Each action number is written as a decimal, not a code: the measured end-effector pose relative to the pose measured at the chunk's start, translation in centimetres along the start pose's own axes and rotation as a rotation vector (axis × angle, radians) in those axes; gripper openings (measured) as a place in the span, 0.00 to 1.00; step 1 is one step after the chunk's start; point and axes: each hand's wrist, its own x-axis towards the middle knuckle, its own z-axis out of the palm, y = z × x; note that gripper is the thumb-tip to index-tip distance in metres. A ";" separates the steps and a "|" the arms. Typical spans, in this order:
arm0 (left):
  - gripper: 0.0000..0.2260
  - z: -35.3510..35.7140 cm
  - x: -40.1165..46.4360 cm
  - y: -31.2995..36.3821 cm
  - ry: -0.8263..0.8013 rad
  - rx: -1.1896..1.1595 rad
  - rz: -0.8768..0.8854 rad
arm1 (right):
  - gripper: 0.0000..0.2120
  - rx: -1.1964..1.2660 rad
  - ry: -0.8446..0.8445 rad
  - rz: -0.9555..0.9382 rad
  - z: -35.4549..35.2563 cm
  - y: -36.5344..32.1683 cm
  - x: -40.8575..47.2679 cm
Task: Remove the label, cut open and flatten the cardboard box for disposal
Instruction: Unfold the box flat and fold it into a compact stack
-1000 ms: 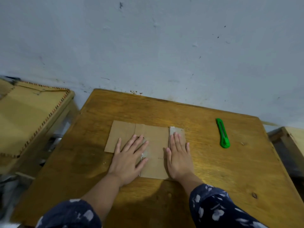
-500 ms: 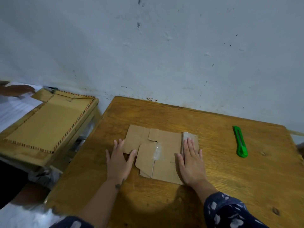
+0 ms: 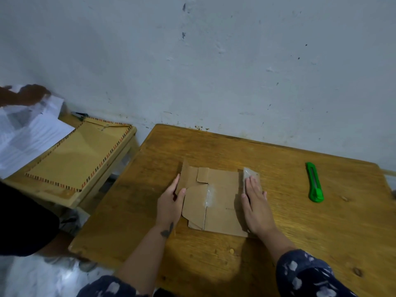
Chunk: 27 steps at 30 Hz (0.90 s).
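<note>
Flattened cardboard box (image 3: 216, 200) lying near the middle of the wooden desk (image 3: 300, 232), a little toward the left edge, strip of clear tape down its centre seam. Left hand (image 3: 170, 203) at the box's left side, thumb on top of the upper panel, fingers curled round a left flap that stands tilted up off the desk. Right hand (image 3: 256, 205) laid flat, fingers straight and close together, palm down along the box's right side, fingertips touching a small taped flap (image 3: 249, 174) at the far right corner of the cardboard. Dark patterned sleeves on both forearms, a small dark mark on the left wrist. Green utility knife (image 3: 314, 183) lying apart from the box, toward the right edge of the desk, untouched, its length running roughly front to back. Pale blue wall (image 3: 214, 61) behind the far edge. Beyond the left edge, a lower wooden stool (image 3: 79, 159) with a patterned border, partly covered by white paper (image 3: 25, 136); another person's hand, blurred, at the far left.
</note>
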 end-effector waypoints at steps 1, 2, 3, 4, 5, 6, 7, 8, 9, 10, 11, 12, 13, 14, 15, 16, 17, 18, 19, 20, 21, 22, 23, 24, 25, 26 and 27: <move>0.20 0.2 -0.1 0.1 0.007 -0.008 -0.026 | 0.25 0.012 0.008 -0.001 0.1 0.0 0.0; 0.19 0.2 -0.3 0.3 0.012 -0.019 -0.044 | 0.25 0.027 0.017 -0.001 0.1 0.0 0.0; 0.19 0.2 -0.4 0.6 0.012 -0.045 -0.064 | 0.25 0.046 0.026 0.001 0.1 0.0 0.0; 0.18 0.2 -0.4 1.0 0.008 -0.089 -0.073 | 0.24 0.070 0.035 0.006 0.1 0.0 0.1; 0.17 0.2 -0.3 1.4 -0.001 -0.142 -0.079 | 0.24 0.100 0.040 0.015 0.0 0.0 0.2; 0.16 0.2 -0.1 1.9 -0.010 -0.198 -0.079 | 0.24 0.131 0.044 0.025 -0.1 -0.1 0.3; 0.16 0.2 0.1 2.4 -0.017 -0.249 -0.083 | 0.24 0.158 0.048 0.034 -0.2 -0.1 0.4; 0.17 0.3 0.4 2.8 -0.023 -0.285 -0.079 | 0.23 0.177 0.052 0.044 -0.3 -0.2 0.5; 0.17 0.5 0.7 3.1 -0.036 -0.306 -0.073 | 0.23 0.188 0.060 0.052 -0.3 -0.2 0.5; 0.18 0.7 0.9 3.5 -0.048 -0.326 -0.067 | 0.23 0.194 0.071 0.060 -0.2 -0.3 0.5; 0.18 0.9 1.1 3.7 -0.056 -0.345 -0.065 | 0.23 0.200 0.081 0.065 -0.2 -0.3 0.5; 0.18 1.2 1.2 4.1 -0.065 -0.351 -0.052 | 0.23 0.208 0.088 0.070 -0.1 -0.4 0.5; 0.18 1.5 1.3 4.5 -0.075 -0.337 -0.029 | 0.23 0.216 0.092 0.072 0.0 -0.4 0.5; 0.19 1.8 1.3 4.9 -0.090 -0.305 0.001 | 0.23 0.221 0.095 0.073 0.0 -0.4 0.5; 0.20 2.2 1.2 5.2 -0.108 -0.267 0.030 | 0.23 0.224 0.098 0.074 0.0 -0.5 0.5; 0.20 2.6 1.0 5.6 -0.129 -0.235 0.050 | 0.23 0.225 0.103 0.075 0.0 -0.5 0.6; 0.20 3.0 0.8 6.0 -0.150 -0.211 0.063 | 0.23 0.229 0.109 0.076 0.0 -0.5 0.6; 0.20 3.5 0.5 6.4 -0.165 -0.185 0.080 | 0.23 0.237 0.116 0.077 0.0 -0.5 0.6; 0.20 3.9 0.2 6.7 -0.177 -0.153 0.096 | 0.23 0.250 0.122 0.079 -0.1 -0.6 0.5; 0.20 4.4 -0.1 7.0 -0.188 -0.119 0.109 | 0.23 0.265 0.127 0.077 -0.2 -0.6 0.5; 0.20 5.0 -0.4 7.1 -0.198 -0.082 0.129 | 0.23 0.281 0.130 0.074 -0.3 -0.6 0.4; 0.21 5.6 -0.7 7.1 -0.210 -0.045 0.152 | 0.23 0.297 0.133 0.068 -0.4 -0.6 0.4; 0.21 6.2 -0.9 7.0 -0.221 0.007 0.176 | 0.23 0.306 0.135 0.063 -0.6 -0.5 0.3; 0.21 6.8 -1.0 6.9 -0.233 0.076 0.200 | 0.23 0.308 0.136 0.060 -0.6 -0.4 0.4; 0.22 7.4 -1.0 6.7 -0.243 0.161 0.221 | 0.23 0.303 0.137 0.059 -0.7 -0.3 0.4; 0.22 8.0 -1.0 6.5 -0.250 0.250 0.242 | 0.23 0.298 0.139 0.058 -0.7 -0.2 0.4; 0.23 8.6 -1.1 6.4 -0.256 0.340 0.261 | 0.23 0.298 0.140 0.056 -0.7 -0.1 0.4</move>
